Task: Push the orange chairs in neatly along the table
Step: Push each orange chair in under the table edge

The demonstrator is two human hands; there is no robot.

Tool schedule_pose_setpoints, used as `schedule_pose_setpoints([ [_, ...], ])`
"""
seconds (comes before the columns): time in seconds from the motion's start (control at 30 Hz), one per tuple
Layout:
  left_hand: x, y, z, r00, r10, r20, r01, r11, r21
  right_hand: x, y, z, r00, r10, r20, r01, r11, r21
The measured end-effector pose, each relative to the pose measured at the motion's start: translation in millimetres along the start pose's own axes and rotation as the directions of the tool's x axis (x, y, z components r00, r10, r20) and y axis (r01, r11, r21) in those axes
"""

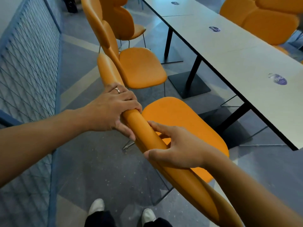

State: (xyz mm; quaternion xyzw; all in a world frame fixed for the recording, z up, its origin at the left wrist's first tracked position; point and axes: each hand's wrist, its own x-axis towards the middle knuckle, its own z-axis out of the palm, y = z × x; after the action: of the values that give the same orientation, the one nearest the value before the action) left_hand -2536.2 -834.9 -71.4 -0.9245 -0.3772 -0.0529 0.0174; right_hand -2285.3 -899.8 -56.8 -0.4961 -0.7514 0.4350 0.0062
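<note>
In the head view we are gripping the nearest orange chair [180,115] by its backrest [146,133]: left hand [111,110] curled over it, right hand [178,148] pinching it. Beyond our fingers its seat is sitting short of the table [237,51]; the next chair [141,68] is waiting too.

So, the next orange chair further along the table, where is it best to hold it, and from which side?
Grip the rounded top edge of its backrest, coming from behind, away from the table. Its seat faces the table, and the edge likely lets fingers curl over it, as the left hand and right hand do on the nearest chair.
</note>
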Motion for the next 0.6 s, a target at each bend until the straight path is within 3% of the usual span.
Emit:
schedule_pose_setpoints([
  [0.27, 7, -35, 3, 0.988, 0.154, -0.011, -0.154, 0.975, -0.161, 7, -33, 5, 0.982, 0.154, -0.107, -0.16, 0.986, -0.05],
  [0.37, 10, -42, 0, 0.982, 0.171, -0.081, -0.184, 0.965, -0.187, 6, -54, 17, 0.942, 0.255, -0.217, -0.272, 0.961, -0.053],
  [0.47, 13, -46, -4, 0.977, 0.111, -0.182, -0.144, 0.973, -0.178, 7, -73, 35, 0.861, 0.323, -0.393, -0.395, 0.911, -0.116],
  [0.6, 15, -50, -5, 0.982, 0.118, -0.148, -0.138, 0.981, -0.136, 12, -85, 58, 0.66, 0.412, -0.629, -0.585, 0.807, -0.085],
])
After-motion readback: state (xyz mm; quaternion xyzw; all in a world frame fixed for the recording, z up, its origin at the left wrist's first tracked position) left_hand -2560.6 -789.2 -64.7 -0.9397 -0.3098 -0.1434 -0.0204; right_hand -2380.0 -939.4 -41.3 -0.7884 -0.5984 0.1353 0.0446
